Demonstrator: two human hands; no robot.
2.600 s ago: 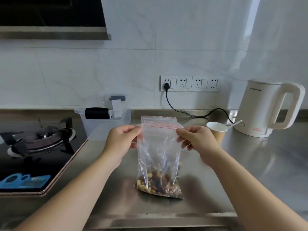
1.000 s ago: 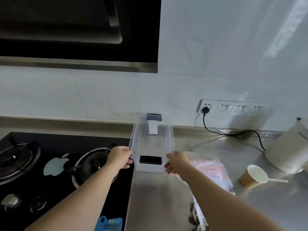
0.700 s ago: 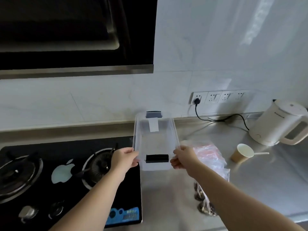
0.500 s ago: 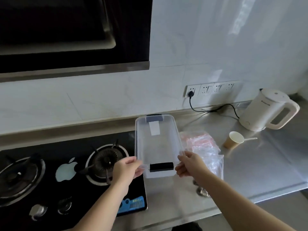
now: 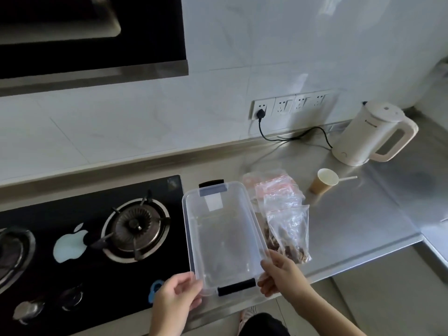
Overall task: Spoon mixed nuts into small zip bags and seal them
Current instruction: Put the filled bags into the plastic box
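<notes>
I'm holding clear bin (image 5: 223, 236) at its near corners, left hand (image 5: 175, 295) and right hand (image 5: 278, 275) both curled on the rim | filled zip bags (image 5: 288, 229) lying on worktop (image 5: 363, 214) just beside bin | judging bags soft, slippery; taking them by the zip edge.

The storage box (image 5: 224, 235) is showing clear plastic with 2 black latches and a white label. The zip bags (image 5: 278, 190) are looking transparent with red seal stripes, and the nuts (image 5: 294, 253) are showing brown. The paper cup (image 5: 323, 184) is appearing tan outside, white inside. The kettle (image 5: 371, 134) is reading cream, the hob (image 5: 84, 238) glossy black, the counter (image 5: 358, 221) brushed grey steel.
</notes>
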